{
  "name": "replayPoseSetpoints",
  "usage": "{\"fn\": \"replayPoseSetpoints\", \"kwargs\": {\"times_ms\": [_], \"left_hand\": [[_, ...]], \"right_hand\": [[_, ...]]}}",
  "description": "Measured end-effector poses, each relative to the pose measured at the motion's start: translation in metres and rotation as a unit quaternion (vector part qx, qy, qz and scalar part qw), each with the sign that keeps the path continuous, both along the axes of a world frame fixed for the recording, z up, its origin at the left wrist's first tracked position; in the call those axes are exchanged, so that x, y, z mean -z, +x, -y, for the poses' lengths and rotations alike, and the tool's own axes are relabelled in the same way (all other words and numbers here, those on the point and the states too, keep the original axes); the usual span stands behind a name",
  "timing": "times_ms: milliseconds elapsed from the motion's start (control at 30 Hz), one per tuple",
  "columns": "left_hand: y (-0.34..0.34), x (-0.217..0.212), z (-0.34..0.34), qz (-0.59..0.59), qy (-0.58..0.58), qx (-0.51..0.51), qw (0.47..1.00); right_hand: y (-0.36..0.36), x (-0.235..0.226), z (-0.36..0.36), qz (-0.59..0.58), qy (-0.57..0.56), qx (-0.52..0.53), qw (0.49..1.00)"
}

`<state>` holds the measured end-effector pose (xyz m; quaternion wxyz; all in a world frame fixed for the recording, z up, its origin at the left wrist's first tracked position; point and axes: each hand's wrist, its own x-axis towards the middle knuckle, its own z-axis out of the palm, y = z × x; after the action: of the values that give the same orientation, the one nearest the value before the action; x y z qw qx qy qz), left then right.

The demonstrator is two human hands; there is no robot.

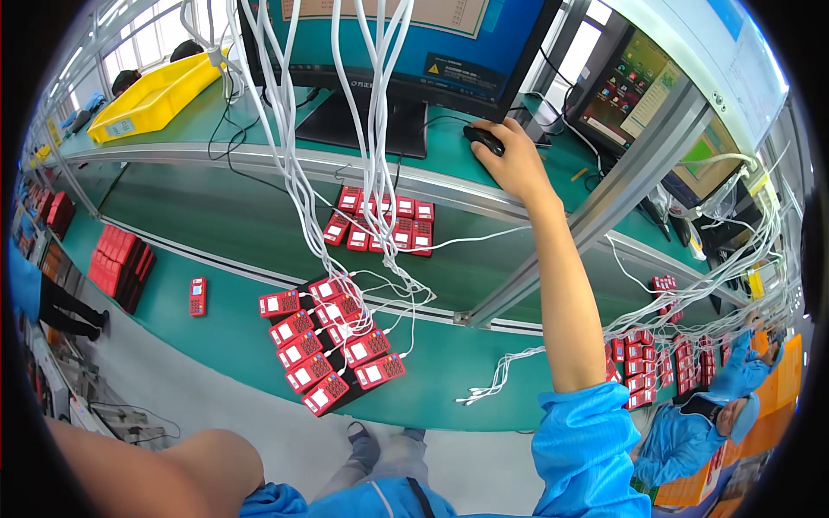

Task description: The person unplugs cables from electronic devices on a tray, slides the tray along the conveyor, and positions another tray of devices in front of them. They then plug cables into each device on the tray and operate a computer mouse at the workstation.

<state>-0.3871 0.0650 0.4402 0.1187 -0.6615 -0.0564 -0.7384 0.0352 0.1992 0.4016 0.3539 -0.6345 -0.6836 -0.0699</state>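
My right hand [515, 160] rests on a black computer mouse [484, 140] on the upper shelf, its fingers curved over it. A monitor [380, 97] stands to the left of that hand. Of my left arm only a bare, bent part [181, 457] shows at the lower left; its hand is out of view. Below, on the green bench, several red card-payment terminals [302, 350] with keypads lie in rows on a black tray. White cables [289, 164] hang down in a bundle, and some plug into these terminals.
More red terminals [401, 229] sit under the shelf, and stacks [117, 263] stand at the left. One terminal [198, 297] lies alone. Loose cable ends [484, 393] lie near the bench edge. A metal post [596, 198] rises by my right arm. Co-workers [691, 436] are at the right.
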Motion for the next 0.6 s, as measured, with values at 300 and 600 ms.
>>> {"fn": "replayPoseSetpoints", "kwargs": {"times_ms": [300,600], "left_hand": [[-0.004,0.000,0.015,-0.001,-0.029,-0.013,0.999],[-0.022,-0.035,0.049,-0.064,-0.070,-0.007,0.995]], "right_hand": [[-0.004,-0.005,-0.004,0.013,-0.003,0.021,1.000],[0.001,-0.002,0.006,-0.016,0.058,-0.012,0.998]]}}
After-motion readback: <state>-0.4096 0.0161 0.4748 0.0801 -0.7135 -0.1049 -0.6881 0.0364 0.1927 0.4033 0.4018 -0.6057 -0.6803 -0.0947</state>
